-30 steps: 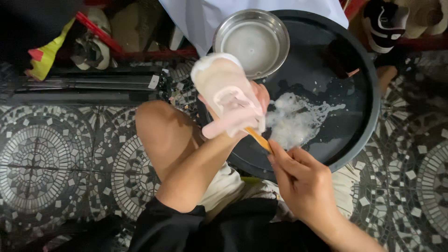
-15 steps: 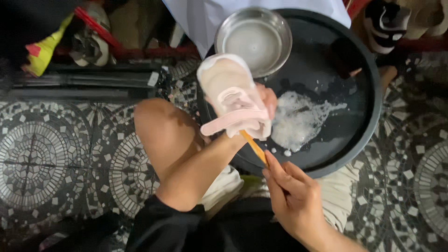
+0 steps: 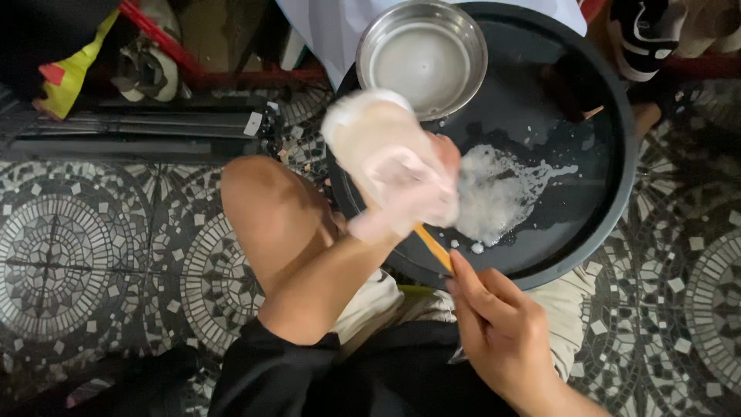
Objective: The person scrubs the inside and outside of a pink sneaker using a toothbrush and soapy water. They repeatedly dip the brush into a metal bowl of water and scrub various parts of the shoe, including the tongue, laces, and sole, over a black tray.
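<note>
My left hand (image 3: 446,157) grips a pale pink and white shoe (image 3: 384,164), sole side towards me and blurred by motion, over the near left edge of a round black basin (image 3: 622,185). Most of that hand is hidden behind the shoe. My right hand (image 3: 500,330) holds the orange handle of a brush (image 3: 433,247); its head is tucked under the shoe's lower end and hidden. White soap foam (image 3: 502,193) lies spread in the basin just right of the shoe. A steel bowl (image 3: 421,58) of cloudy water stands at the basin's far side.
I sit on a black and white mosaic tile floor (image 3: 93,262), my bare knee (image 3: 262,205) left of the basin. A folded black tripod (image 3: 139,127) lies at the left. A black and white sneaker (image 3: 641,35) sits at top right, a yellow and red object (image 3: 73,73) at top left.
The shoe has shifted slightly and is now blurred by motion. My right hand with the brush has drawn back towards me, with more of the orange handle showing below the shoe.
</note>
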